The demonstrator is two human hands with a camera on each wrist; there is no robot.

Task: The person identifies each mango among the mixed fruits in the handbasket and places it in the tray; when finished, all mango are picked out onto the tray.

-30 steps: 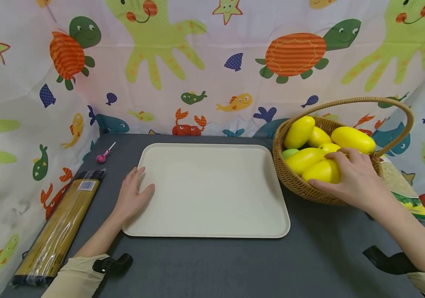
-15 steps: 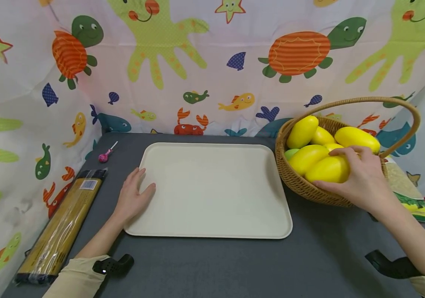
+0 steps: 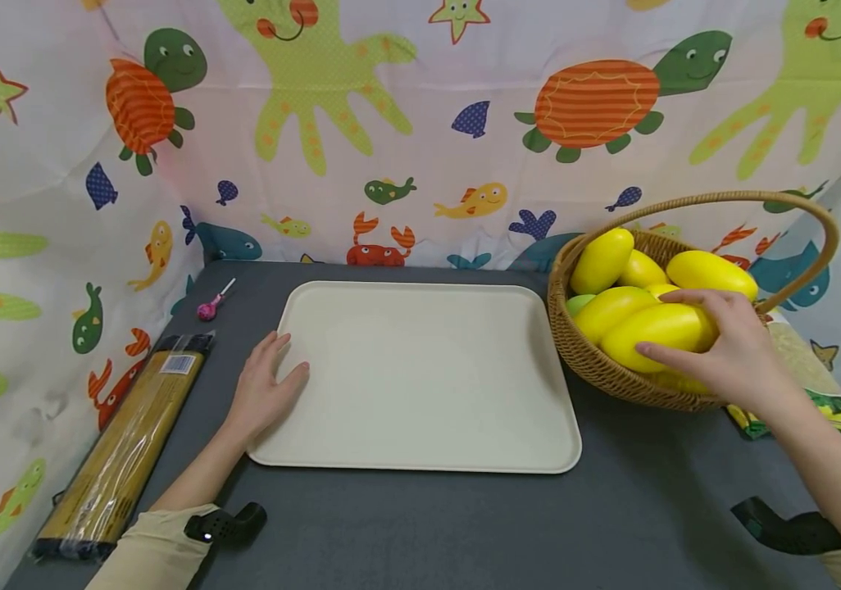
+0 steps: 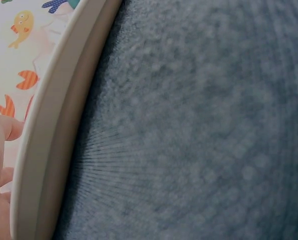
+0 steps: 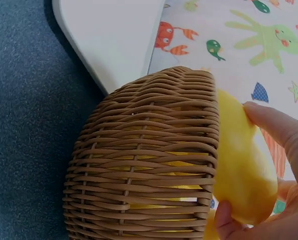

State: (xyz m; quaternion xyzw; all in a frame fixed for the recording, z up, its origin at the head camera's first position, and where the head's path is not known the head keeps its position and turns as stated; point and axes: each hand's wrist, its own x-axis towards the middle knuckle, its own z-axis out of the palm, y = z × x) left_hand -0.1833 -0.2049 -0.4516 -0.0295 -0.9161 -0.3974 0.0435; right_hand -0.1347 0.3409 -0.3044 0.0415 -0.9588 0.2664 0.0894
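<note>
A wicker basket (image 3: 597,369) full of yellow mango-like fruits stands at the right, with a green one partly visible at its left side. The right hand (image 3: 738,348) grips a yellow fruit (image 3: 656,332) at the basket's front, thumb on the near side and fingers over the far side. In the right wrist view the thumb and fingers touch this yellow fruit (image 5: 241,160) above the rim. The left hand (image 3: 265,389) rests with relaxed fingers on the left edge of a cream tray (image 3: 420,377); in the left wrist view its fingers lie beside the tray's edge (image 4: 53,130).
Left of the tray lies a long plastic-wrapped pack (image 3: 125,442) with a pink lollipop (image 3: 208,310) behind it. A yellow-green packet (image 3: 834,410) lies partly behind the right forearm. A patterned cloth (image 3: 391,106) hangs behind the grey table (image 3: 420,533).
The right hand has moved slightly right with the gripped fruit, which is lifted a little and shows another yellow fruit under it. The left hand stays on the tray's edge.
</note>
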